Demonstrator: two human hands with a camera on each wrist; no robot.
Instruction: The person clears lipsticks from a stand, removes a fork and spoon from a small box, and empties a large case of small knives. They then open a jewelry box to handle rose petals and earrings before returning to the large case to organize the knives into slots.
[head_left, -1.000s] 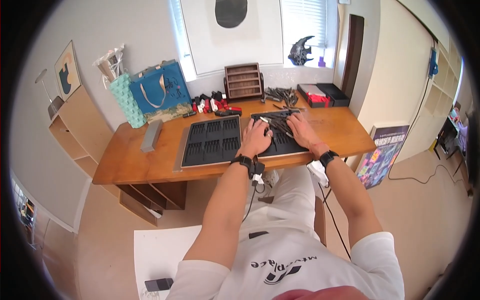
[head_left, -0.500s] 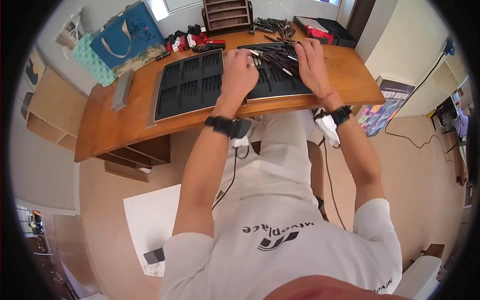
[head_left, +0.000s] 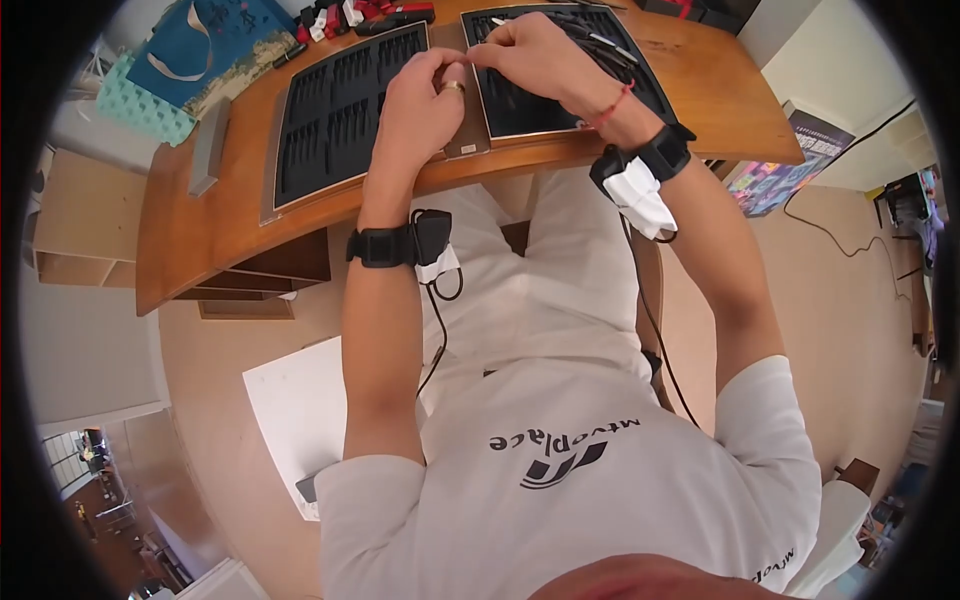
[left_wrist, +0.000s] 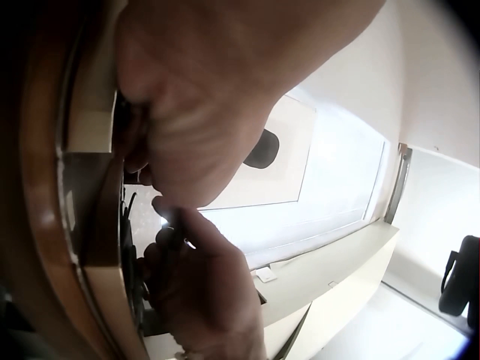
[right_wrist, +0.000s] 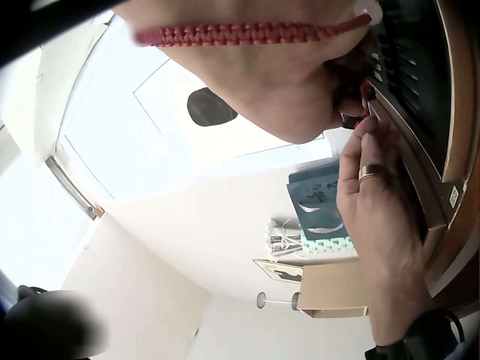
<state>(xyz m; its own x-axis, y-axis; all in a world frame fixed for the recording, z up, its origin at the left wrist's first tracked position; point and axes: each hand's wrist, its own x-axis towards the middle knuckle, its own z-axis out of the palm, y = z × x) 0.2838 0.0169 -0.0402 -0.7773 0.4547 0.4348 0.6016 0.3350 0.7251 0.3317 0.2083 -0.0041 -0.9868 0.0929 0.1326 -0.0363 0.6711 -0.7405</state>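
Observation:
My left hand [head_left: 425, 105] is over the inner edge of the left black slotted tray [head_left: 305, 130], its thumb and index finger drawn together. From the right, my right hand [head_left: 540, 60] reaches across the right slotted tray [head_left: 520, 118], and the fingertips of both hands meet above the gap between the trays. In the left wrist view, the right hand [left_wrist: 214, 292] pinches a slim dark piece [left_wrist: 174, 238]. The left hand [right_wrist: 382, 202], with a ring, has its fingertips close against the right hand's; I cannot tell whether it holds anything. Several slim dark pieces [head_left: 610, 45] lie on the right tray.
Red and black items [head_left: 345, 18] lie at the back of the wooden desk [head_left: 180, 235]. A long grey box [head_left: 210, 148] stands at the left, near a blue gift bag [head_left: 205, 60]. Cables [head_left: 437, 340] hang from both wrist cameras.
The hands have come together from apart: the right moved left off the pile of slim pieces, the left drew back toward the gap between the trays. The head view has tilted further down.

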